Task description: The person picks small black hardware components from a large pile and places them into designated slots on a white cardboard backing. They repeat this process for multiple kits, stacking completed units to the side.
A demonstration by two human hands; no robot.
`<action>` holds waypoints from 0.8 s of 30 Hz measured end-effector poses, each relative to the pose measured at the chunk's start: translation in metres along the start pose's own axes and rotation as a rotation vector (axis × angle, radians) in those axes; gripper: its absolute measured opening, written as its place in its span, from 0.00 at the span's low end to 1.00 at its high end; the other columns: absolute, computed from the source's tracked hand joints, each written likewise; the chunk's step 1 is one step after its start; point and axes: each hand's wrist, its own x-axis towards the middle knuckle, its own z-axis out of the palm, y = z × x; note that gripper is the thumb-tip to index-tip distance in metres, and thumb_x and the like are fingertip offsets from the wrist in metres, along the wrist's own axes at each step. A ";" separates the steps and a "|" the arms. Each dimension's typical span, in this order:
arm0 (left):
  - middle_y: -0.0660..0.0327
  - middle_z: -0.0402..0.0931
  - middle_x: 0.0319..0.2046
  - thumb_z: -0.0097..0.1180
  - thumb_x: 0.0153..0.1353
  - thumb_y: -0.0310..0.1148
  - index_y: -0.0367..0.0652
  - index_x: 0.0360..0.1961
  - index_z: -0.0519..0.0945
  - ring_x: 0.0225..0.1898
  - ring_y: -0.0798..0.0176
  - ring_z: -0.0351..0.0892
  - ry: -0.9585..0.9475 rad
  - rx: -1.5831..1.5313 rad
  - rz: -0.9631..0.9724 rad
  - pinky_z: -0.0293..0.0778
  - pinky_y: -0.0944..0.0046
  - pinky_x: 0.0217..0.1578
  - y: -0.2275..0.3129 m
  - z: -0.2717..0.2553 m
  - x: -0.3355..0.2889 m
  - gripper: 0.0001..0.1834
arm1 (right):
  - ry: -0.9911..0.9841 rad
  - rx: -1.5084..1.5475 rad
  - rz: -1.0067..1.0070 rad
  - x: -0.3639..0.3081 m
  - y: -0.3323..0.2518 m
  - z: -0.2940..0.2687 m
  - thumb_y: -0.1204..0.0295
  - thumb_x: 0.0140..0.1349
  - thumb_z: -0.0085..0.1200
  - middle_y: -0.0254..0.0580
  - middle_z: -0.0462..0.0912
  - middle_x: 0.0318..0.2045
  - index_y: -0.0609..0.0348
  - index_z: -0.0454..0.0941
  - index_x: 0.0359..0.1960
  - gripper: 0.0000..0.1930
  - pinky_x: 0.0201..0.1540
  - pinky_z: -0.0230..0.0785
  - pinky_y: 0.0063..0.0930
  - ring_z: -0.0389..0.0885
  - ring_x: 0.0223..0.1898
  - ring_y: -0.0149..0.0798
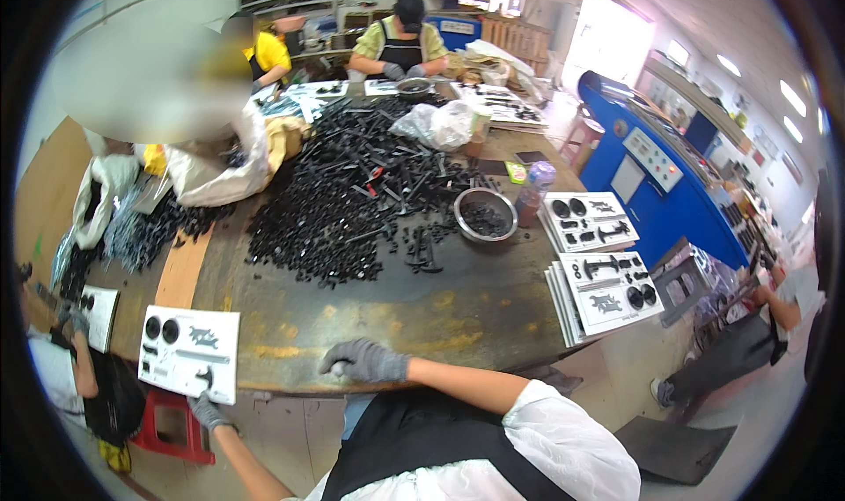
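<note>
Card [183, 369] at eight o'clock, at table [422, 298] edge. Left hand [207, 410] closed, pinching its lower edge. Right hand [370, 361] at seven o'clock, fingers curled; contents cannot be told. Card judged light, stiff, corners liable to crease; best held by bare margins. Count: one card in grip, bearing two discs [170, 330]; two stacks [613, 287], three to four o'clock.

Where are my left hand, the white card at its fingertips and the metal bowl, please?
Left hand [209, 412]: head view, back of the grey glove.
White card [180, 372]: head view, bare lower face.
Metal bowl [487, 238]: head view, near rim.
</note>
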 end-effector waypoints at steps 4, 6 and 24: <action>0.55 0.72 0.53 0.47 0.48 0.09 0.35 0.58 0.70 0.53 0.56 0.72 -0.121 -0.009 0.030 0.71 0.56 0.53 -0.026 0.030 -0.091 0.32 | -0.423 0.500 0.433 0.025 0.053 0.111 0.52 0.66 0.54 0.39 0.85 0.37 0.57 0.80 0.45 0.20 0.38 0.77 0.28 0.82 0.33 0.33; 0.57 0.70 0.56 0.48 0.53 0.11 0.34 0.59 0.67 0.53 0.60 0.70 -0.133 0.012 0.009 0.69 0.61 0.54 -0.019 0.057 -0.153 0.29 | -0.516 0.771 0.821 0.024 0.070 0.142 0.47 0.63 0.56 0.41 0.84 0.34 0.59 0.78 0.48 0.26 0.33 0.79 0.27 0.83 0.30 0.32; 0.56 0.78 0.37 0.52 0.68 0.31 0.35 0.53 0.73 0.36 0.67 0.80 -1.117 0.577 -0.718 0.81 0.67 0.38 0.010 0.143 -0.376 0.16 | 0.176 1.052 0.804 -0.197 0.050 0.002 0.66 0.68 0.54 0.50 0.82 0.39 0.74 0.74 0.51 0.20 0.41 0.80 0.23 0.83 0.36 0.34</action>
